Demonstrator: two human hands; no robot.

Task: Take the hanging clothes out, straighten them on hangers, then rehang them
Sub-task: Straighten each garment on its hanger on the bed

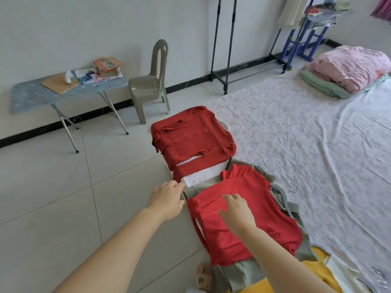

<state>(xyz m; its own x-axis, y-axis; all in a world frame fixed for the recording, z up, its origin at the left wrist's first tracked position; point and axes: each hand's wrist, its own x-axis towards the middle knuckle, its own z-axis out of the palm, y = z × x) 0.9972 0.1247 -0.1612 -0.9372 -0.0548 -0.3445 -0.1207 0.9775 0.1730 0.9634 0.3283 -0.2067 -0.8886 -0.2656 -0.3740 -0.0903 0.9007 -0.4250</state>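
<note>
Right hand (237, 214) rests relaxed on red shirt (260, 235); left hand (167, 199) beside it, grip unclear.

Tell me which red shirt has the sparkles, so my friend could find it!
Start at the big flowery sheet spread on the floor and look along its left edge. The sparkly shirt is the nearer red one, under the right hand, brighter than the dark red top beyond it.

Bright red T-shirt (243, 225), speckled with tiny glinting dots, over a grey-green garment (239, 273). Yellow cloth (317, 270) at the sheet's near edge. Deeper red knit top (190, 136) beyond. Sheet (296, 134): white, faint pink floral print. Pink quilt (349, 66) on mint-green blanket (321, 86) at its far corner.
</note>
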